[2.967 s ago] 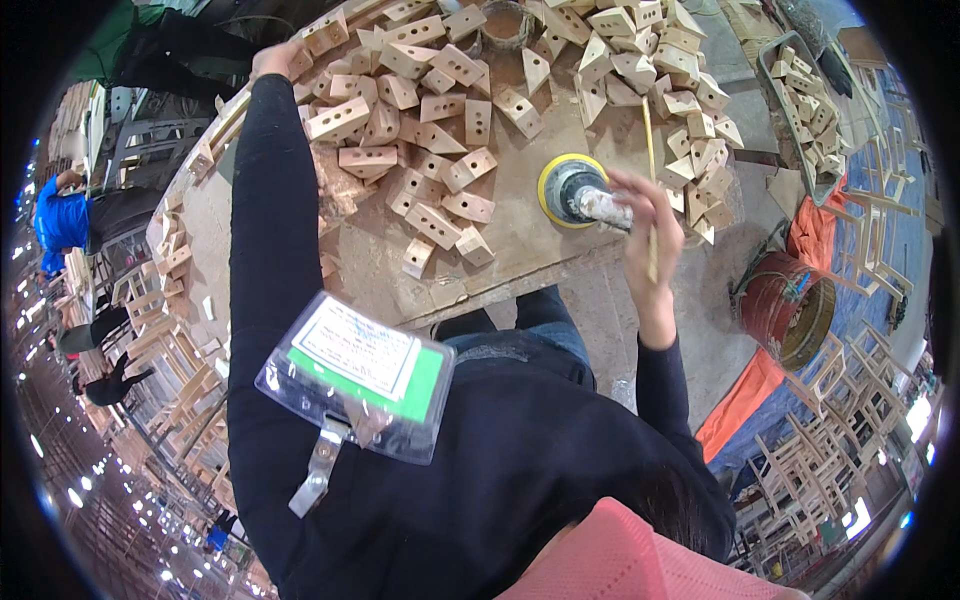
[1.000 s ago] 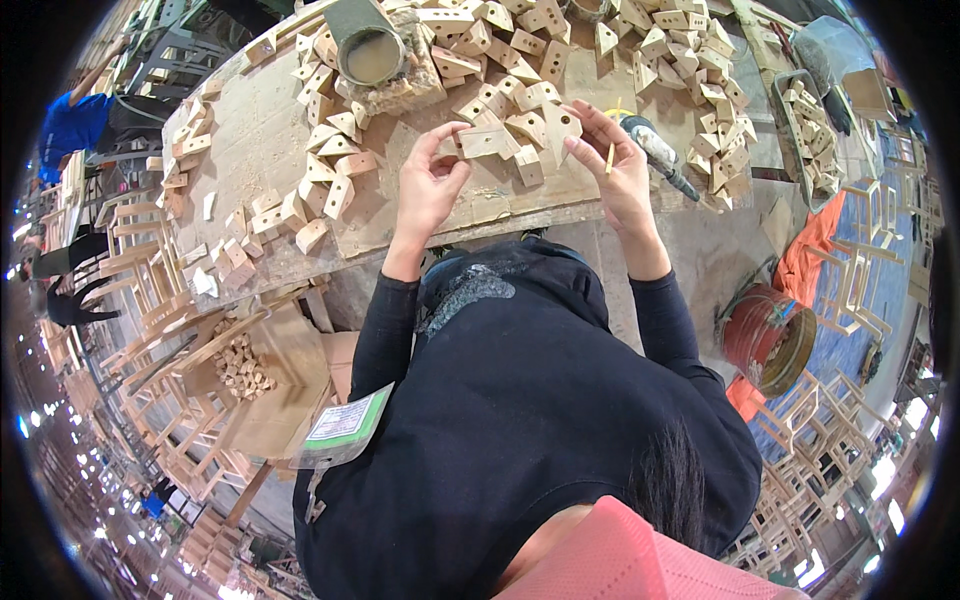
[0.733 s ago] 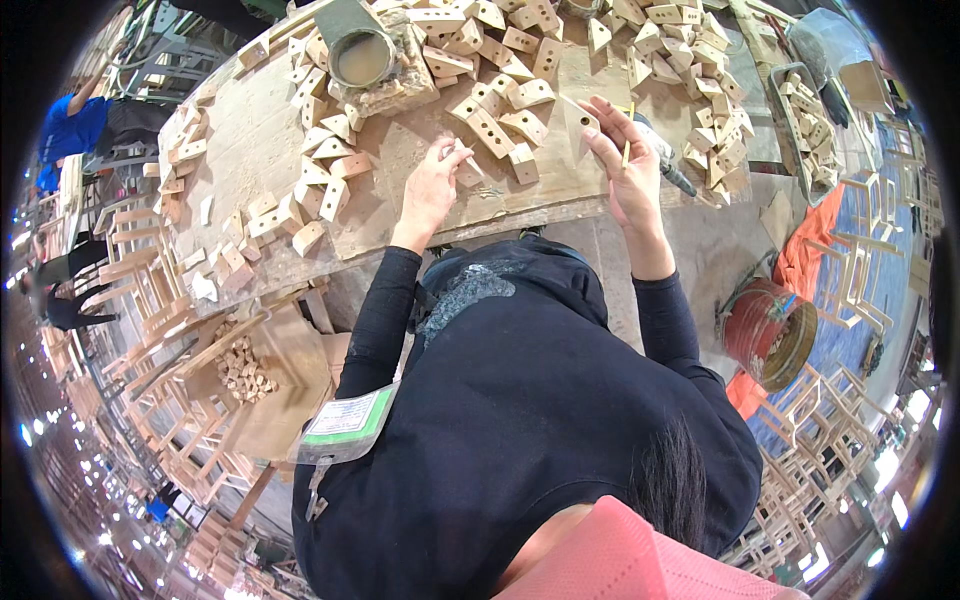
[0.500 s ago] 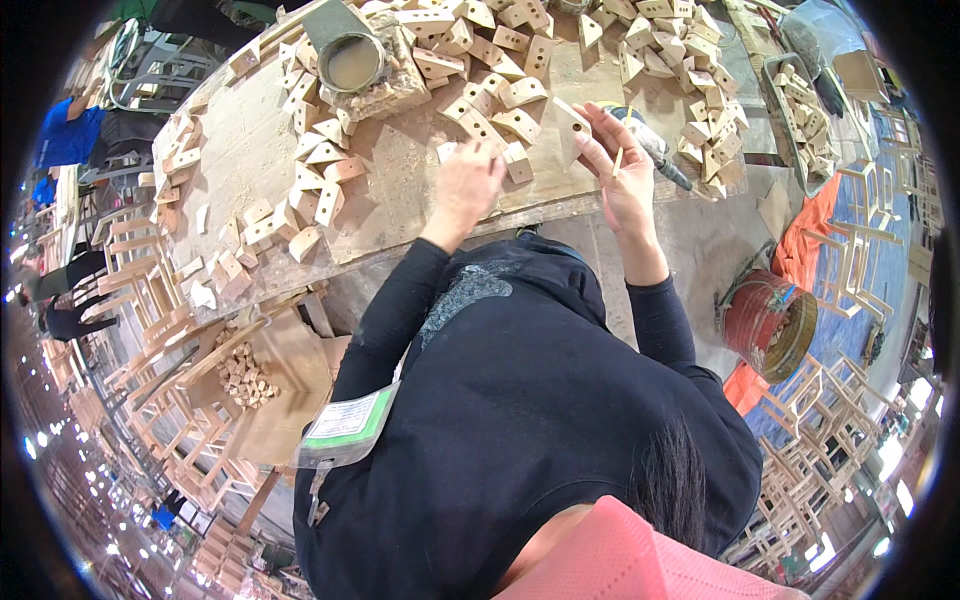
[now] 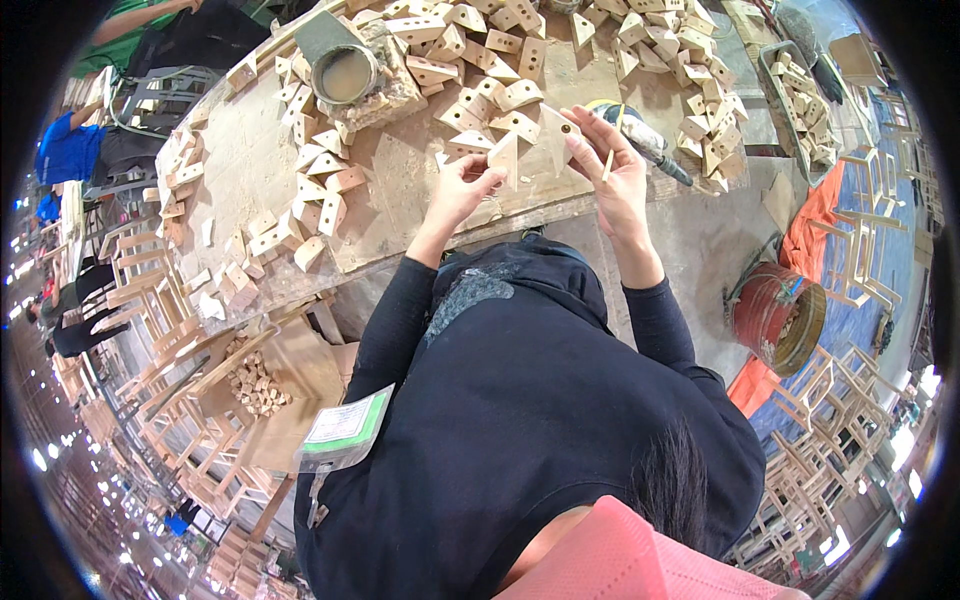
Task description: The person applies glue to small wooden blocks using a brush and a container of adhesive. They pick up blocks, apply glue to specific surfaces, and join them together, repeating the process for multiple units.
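My left hand point(image 5: 464, 193) pinches a pale triangular wooden corner block point(image 5: 504, 157) between thumb and fingers, above the near edge of the workbench point(image 5: 400, 215). A little to the right, my right hand point(image 5: 618, 180) holds another wooden block point(image 5: 556, 140), which has a dark round hole facing up. A thin wooden stick point(image 5: 608, 166) also sticks out from between the fingers of that hand. The two held blocks are apart. Just beyond my hands lie several loose drilled blocks point(image 5: 518, 95). Behind my right hand, partly hidden by it, lies a power drill point(image 5: 648, 142).
A round cup of cloudy liquid point(image 5: 345, 74) stands on a crusted block at the back left. Piles of drilled blocks point(image 5: 690, 50) cover the far bench. A tray of blocks point(image 5: 800, 105), a red bucket point(image 5: 768, 315) and a carton of wood pieces point(image 5: 258, 385) surround me. Another person's green sleeve point(image 5: 130, 25) shows far left.
My left hand has lifted a block off the bench and turned it upright. My right hand has shifted slightly left, still with its block and stick. A green sleeve has appeared at far left.
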Tool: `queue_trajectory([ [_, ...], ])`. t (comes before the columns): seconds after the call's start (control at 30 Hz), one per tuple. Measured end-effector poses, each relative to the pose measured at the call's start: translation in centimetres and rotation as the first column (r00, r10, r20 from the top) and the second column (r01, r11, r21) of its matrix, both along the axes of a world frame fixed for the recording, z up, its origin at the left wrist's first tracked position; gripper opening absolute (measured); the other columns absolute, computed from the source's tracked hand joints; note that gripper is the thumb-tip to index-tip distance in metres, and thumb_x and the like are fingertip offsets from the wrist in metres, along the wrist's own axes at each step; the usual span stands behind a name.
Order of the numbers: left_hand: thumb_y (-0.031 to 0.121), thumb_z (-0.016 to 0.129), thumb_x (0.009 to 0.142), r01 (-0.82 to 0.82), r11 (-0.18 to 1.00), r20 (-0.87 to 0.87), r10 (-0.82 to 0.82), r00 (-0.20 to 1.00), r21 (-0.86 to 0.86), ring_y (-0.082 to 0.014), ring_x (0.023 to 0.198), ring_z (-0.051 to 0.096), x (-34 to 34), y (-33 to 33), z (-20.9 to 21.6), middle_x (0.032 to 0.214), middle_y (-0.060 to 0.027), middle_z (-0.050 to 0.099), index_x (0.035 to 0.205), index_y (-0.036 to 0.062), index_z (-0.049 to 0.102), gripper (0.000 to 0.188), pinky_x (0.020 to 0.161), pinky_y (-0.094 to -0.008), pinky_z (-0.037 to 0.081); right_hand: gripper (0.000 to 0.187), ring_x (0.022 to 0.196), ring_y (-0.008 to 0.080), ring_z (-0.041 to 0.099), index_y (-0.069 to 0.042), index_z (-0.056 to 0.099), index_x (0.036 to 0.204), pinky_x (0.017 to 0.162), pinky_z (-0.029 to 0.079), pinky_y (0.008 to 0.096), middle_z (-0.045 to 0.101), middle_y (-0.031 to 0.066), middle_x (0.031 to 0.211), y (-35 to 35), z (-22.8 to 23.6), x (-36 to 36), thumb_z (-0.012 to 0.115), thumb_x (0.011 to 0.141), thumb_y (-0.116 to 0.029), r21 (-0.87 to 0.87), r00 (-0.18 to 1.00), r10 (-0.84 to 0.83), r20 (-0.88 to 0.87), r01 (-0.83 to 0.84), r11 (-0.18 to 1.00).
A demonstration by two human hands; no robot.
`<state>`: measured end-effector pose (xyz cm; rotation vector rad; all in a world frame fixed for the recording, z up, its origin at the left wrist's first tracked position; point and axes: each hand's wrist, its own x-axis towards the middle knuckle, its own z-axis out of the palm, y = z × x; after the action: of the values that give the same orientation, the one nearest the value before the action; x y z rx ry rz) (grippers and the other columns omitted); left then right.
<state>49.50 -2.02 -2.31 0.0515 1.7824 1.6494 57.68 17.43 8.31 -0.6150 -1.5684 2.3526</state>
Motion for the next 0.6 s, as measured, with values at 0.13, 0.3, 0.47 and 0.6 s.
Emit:
queue_trajectory([
  [0.13, 0.008, 0.075, 0.08, -0.065, 0.997, -0.353, 0.079, 0.932, 0.051, -0.0118, 0.086, 0.066, 0.9, -0.4, 3.3, 0.102, -0.007, 0.069, 0.118, 0.002, 0.06, 0.041, 0.078, -0.0293, 0.054, 0.042, 0.113, 0.0181, 0.061, 0.005, 0.054, 0.129, 0.094, 0.051, 0.0281, 0.062, 0.0147, 0.126, -0.3, -0.3, -0.6, 0.067, 0.09, -0.004, 0.003, 1.0, 0.029, 0.013, -0.029, 1.0],
  [0.3, 0.0, 0.073, 0.072, -0.078, 0.992, -0.845, -0.041, 0.533, -0.098, -0.021, 0.102, 0.065, 0.3, -1.2, 5.2, 0.118, -0.0091, 0.064, 0.114, 0.0069, 0.058, 0.045, 0.084, -0.0314, 0.054, 0.044, 0.115, 0.0177, 0.059, 0.005, 0.052, 0.13, 0.096, 0.05, 0.0284, 0.062, 0.0144, 0.126, -0.7, -0.3, -1.3, 0.067, 0.091, -0.005, 0.02, 0.998, 0.07, -0.01, -0.069, 0.997],
  [0.47, 0.005, 0.077, 0.073, -0.164, 0.967, -0.925, -0.128, 0.357, -0.197, -0.0198, 0.101, 0.065, 0.6, -1.3, 5.9, 0.111, -0.01, 0.066, 0.108, 0.0048, 0.057, 0.04, 0.082, -0.0303, 0.054, 0.045, 0.115, 0.0176, 0.059, 0.006, 0.051, 0.131, 0.096, 0.049, 0.028, 0.062, 0.0143, 0.125, -0.8, -1.1, -1.2, 0.067, 0.09, -0.005, 0.104, 0.995, 0.086, -0.052, -0.081, 0.991],
  [0.6, 0.018, 0.081, 0.073, -0.185, 0.964, -0.622, 0.026, 0.782, -0.192, -0.0197, 0.074, 0.067, 1.6, -0.2, 5.8, 0.086, -0.0107, 0.067, 0.097, 0.0009, 0.057, 0.038, 0.069, -0.0321, 0.054, 0.042, 0.109, 0.0162, 0.062, 0.004, 0.055, 0.128, 0.09, 0.052, 0.0271, 0.063, 0.0132, 0.123, -1.2, -2.5, -0.6, 0.068, 0.09, -0.006, 0.256, 0.998, 0.052, -0.043, -0.04, 0.966],
])
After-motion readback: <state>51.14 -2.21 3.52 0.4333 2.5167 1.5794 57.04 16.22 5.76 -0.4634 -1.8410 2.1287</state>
